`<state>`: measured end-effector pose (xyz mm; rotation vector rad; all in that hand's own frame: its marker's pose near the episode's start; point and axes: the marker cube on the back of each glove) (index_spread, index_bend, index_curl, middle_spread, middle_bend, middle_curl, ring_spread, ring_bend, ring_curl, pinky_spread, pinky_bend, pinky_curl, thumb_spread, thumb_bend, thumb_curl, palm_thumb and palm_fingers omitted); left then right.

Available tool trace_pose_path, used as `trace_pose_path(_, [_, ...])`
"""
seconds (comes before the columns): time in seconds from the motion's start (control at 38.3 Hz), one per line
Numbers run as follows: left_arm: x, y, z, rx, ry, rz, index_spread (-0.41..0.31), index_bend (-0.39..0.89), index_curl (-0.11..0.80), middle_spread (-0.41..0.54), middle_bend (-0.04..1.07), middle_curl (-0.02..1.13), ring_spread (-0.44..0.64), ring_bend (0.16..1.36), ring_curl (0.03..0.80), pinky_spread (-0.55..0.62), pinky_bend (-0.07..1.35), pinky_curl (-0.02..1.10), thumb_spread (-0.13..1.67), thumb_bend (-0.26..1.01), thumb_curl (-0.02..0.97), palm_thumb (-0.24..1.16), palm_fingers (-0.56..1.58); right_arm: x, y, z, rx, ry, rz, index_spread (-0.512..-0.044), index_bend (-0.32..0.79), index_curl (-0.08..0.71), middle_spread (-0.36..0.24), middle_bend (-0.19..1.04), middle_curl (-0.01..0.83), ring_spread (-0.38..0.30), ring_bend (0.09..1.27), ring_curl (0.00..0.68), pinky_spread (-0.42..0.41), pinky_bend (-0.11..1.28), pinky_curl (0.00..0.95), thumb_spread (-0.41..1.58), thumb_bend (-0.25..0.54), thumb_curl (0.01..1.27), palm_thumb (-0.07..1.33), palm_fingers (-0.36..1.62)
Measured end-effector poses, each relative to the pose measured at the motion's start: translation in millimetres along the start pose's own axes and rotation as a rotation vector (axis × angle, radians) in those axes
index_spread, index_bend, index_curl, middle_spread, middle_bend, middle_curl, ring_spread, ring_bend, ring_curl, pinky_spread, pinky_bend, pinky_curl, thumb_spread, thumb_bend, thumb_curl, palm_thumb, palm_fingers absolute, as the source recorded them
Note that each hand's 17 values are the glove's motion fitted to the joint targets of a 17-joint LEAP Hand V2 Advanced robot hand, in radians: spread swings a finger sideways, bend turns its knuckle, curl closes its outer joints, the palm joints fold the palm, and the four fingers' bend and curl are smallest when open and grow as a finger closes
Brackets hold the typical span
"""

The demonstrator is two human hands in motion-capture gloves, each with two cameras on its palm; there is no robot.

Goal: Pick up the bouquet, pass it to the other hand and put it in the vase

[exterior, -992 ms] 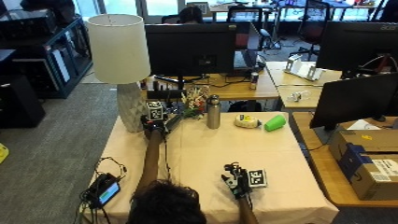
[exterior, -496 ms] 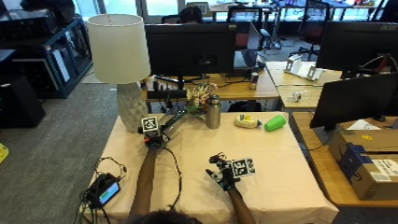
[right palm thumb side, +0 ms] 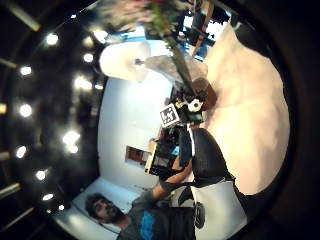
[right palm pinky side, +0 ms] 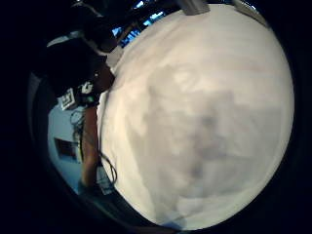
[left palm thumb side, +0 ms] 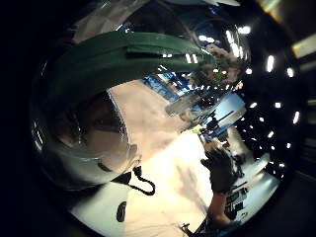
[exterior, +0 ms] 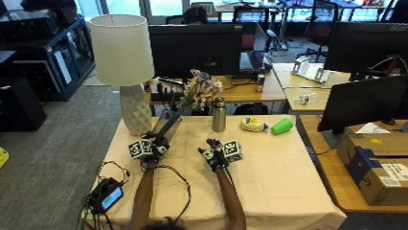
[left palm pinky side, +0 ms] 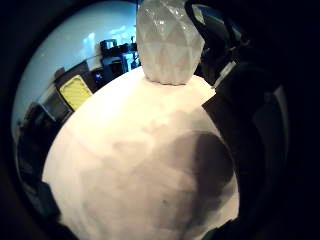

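Your left hand grips the bouquet (lifted since, blooms higher), your right hand nearer now, fingers relaxed, empty.

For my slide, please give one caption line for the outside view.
Left hand holds a wrapped flower bouquet raised over the beige-clothed table; right hand waits open nearby.

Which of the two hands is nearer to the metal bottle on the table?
The right hand: it hovers just in front of the metal bottle. The left hand is farther off to the side, gripping the bouquet.
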<state>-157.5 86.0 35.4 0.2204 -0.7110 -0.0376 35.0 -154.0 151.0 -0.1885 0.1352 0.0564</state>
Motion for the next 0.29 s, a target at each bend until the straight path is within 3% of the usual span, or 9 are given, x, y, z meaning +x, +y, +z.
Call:
trace_pose_path(0.13, [-9.3, -0.4, 1.4, 0.109, 0.138, 0.029, -0.017, 0.07, 0.114, -0.006, 0.20, 0.38, -0.01, 0.81, 0.348, 0.04, 0.62, 0.39, 0.75, -0.04, 0.425, 0.42, 0.49, 1.2, -18.7, 41.4, 0.001, 0.009, 0.082, -0.282, 0.06, 0.307, -0.057, 0.16, 0.402, 0.077, 0.20, 0.355, 0.243, 0.43, 0.399, 0.98, -0.043, 0.50, 0.71, 0.60])
trace_pose_path(0.29, [5.3, 6.2, 9.0, 0.096, 0.390, 0.030, -0.012, 0.06, 0.111, -0.005, 0.20, 0.38, -0.01, 0.81, 0.348, 0.05, 0.62, 0.39, 0.75, -0.04, 0.430, 0.43, 0.48, -9.1, -10.8, 55.7, -0.014, 0.086, 0.030, -0.282, 0.08, 0.270, -0.032, 0.18, 0.387, 0.118, 0.21, 0.347, 0.258, 0.50, 0.400, 1.02, -0.030, 0.49, 0.68, 0.53])
